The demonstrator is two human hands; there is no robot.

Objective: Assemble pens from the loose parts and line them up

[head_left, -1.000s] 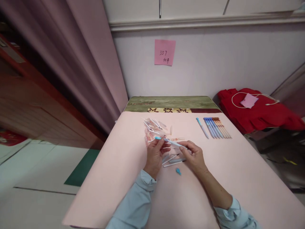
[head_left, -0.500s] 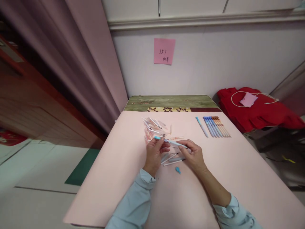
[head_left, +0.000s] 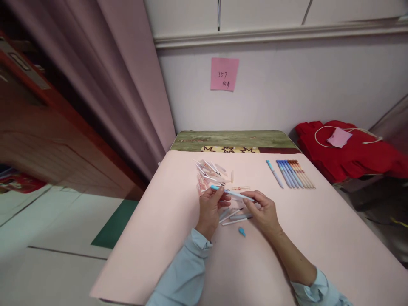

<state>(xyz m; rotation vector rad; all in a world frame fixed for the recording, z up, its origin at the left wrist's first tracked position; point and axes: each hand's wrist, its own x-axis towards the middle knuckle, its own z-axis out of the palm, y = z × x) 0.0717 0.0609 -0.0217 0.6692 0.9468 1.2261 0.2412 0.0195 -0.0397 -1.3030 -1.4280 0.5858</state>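
Both my hands grip one light blue pen (head_left: 234, 194) above the pink table cover (head_left: 334, 225). My left hand (head_left: 211, 208) pinches its left end, and my right hand (head_left: 263, 210) pinches its right end. Under my hands lie loose pen parts (head_left: 234, 217), thin refills and a grey barrel. A small blue cap (head_left: 242, 231) lies just in front of them. Beyond my left hand sits a pile of clear wrappers and pen pieces (head_left: 212, 173).
A row of several blue and orange pens (head_left: 293, 173) lies at the back right of the cover. A red cloth with a white cord (head_left: 347, 148) sits to the right of the table. A pink sticky note (head_left: 224, 74) hangs on the wall; a curtain (head_left: 127, 76) hangs at left.
My hands keep the same grip on the pen. The view has shifted slightly, so everything sits a little lower and to the right.
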